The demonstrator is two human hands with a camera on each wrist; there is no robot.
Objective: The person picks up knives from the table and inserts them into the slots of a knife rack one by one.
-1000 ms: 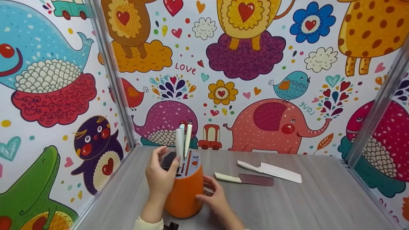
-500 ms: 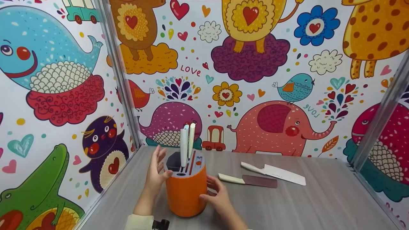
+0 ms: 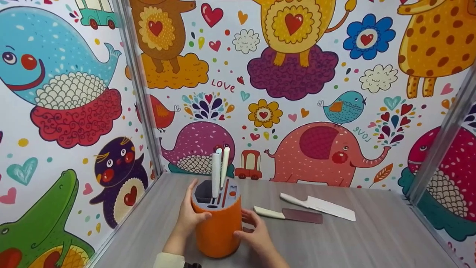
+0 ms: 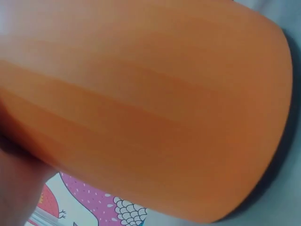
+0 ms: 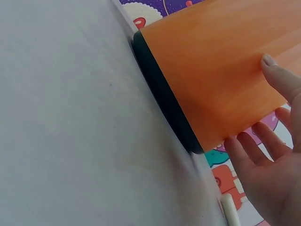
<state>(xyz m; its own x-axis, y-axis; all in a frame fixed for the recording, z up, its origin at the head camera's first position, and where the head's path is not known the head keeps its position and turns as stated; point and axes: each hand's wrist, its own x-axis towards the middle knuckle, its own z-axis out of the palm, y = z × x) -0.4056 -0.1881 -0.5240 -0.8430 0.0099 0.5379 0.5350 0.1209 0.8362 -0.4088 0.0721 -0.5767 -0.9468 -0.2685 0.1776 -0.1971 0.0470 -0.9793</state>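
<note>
An orange knife block [image 3: 218, 234] with a grey slotted top stands upright on the table. Several pale handles rise from its slots, a white one [image 3: 216, 175] in front and a cream one [image 3: 224, 167] behind. My left hand [image 3: 187, 217] grips the block's left side, thumb across the front near the rim and fingers round the back. On the right side, lower down, my right hand [image 3: 257, 231] holds it between thumb and fingers. The right wrist view shows the thumb [image 5: 281, 80] against the orange wall. In the left wrist view the block [image 4: 155, 117] hides most of the left hand.
To the right of the block lie two knives: a cleaver with a white blade [image 3: 331, 208] and, nearer, one with a brown blade [image 3: 303, 216] and cream handle. Patterned walls with metal corner posts [image 3: 139, 89] enclose the grey table [image 3: 334, 245].
My left hand has come away from the white handle, opened beside the block, then settled on its left side. The right hand has stayed on the block. The head view has shifted slightly.
</note>
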